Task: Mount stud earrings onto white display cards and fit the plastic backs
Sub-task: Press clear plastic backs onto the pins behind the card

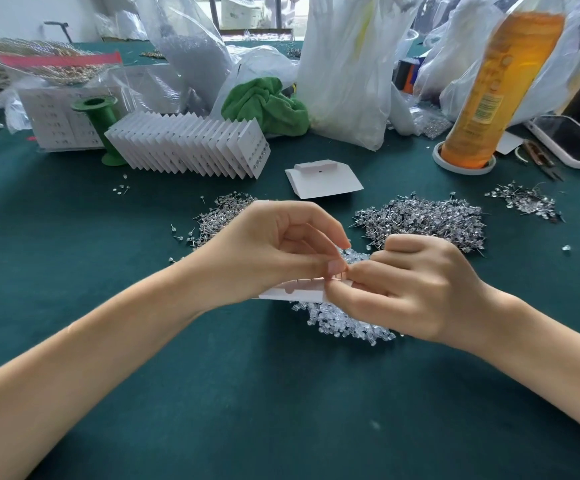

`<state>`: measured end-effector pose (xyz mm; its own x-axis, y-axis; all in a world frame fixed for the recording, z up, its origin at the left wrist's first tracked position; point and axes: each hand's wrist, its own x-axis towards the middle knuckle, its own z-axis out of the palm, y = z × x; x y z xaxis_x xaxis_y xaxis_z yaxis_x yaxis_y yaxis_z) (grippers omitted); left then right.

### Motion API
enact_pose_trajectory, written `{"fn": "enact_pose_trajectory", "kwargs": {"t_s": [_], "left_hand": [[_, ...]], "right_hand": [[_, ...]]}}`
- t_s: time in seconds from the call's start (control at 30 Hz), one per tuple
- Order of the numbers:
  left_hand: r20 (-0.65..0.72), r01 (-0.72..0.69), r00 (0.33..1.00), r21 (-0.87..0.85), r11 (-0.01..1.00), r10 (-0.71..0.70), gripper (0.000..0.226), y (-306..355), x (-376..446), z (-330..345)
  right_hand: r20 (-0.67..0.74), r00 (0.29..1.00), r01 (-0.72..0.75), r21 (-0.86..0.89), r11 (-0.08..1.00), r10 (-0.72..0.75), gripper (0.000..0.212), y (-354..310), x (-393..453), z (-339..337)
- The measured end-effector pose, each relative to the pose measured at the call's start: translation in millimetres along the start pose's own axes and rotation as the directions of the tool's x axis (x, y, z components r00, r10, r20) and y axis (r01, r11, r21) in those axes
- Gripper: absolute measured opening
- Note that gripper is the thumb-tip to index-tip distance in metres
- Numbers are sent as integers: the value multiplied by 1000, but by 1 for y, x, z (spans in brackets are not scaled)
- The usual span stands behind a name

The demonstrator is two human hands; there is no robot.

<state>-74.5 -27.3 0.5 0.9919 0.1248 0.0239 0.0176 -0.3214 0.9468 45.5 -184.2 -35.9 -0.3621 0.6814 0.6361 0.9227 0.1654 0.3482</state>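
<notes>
Left hand [274, 251] pinching display card [292, 292] above plastic backs [347, 323]; right hand [409, 285] pinching at card edge (back unseen). Risk: tiny back slipping, post bending.

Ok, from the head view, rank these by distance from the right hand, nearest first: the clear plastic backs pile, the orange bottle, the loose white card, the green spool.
From the right hand:
1. Clear plastic backs pile, directly under the hand.
2. Loose white card, beyond it, toward the table's middle.
3. Orange bottle, far right.
4. Green spool, far left, beside the row of finished cards.
</notes>
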Motion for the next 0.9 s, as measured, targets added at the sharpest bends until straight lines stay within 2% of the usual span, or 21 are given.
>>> {"fn": "enact_pose_trajectory", "kwargs": {"t_s": [0.3,0.8,0.9], "left_hand": [[-14,-27,1000,17,1000,27,19,1,0,2],[14,-16,1000,65,998,15,16,1,0,-1],[8,-30,1000,45,999,30,15,-1,0,0]], "right_hand": [[30,1000,-8,17,1000,8,13,0,0,-2],[-26,1000,9,-46,999,-10,17,-2,1,0],[-41,999,16,-48,999,-18,24,0,-1,2]]}}
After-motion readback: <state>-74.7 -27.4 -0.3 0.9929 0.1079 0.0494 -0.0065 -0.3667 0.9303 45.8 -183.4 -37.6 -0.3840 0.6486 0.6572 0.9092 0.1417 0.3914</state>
